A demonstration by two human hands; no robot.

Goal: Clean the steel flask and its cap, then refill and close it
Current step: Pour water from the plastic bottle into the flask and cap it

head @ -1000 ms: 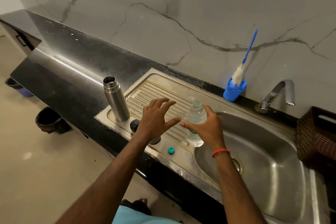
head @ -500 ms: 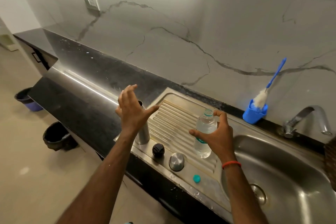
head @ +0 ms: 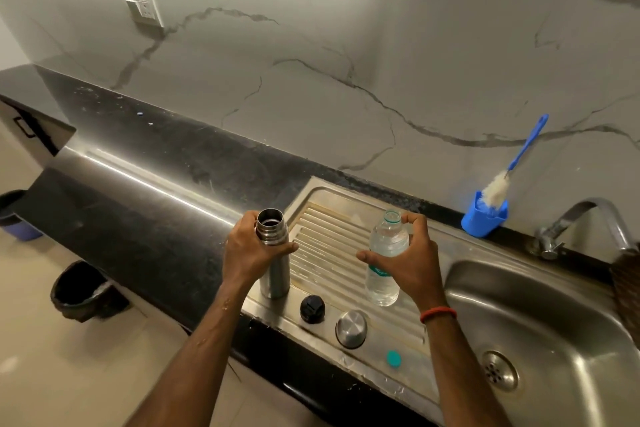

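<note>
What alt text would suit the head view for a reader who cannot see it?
Over a steel drainboard, the left hand grips an open flask near its top and the right hand holds an uncapped water bottle. A black stopper, a steel cap and a teal cap lie along its front edge.

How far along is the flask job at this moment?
Cleaning seems done: the brush sits in its holder. In hand: left hand grips the open flask, right hand holds the uncapped bottle upright. Left: fill it, then fit the stopper and cap lying on the drainboard.
</note>
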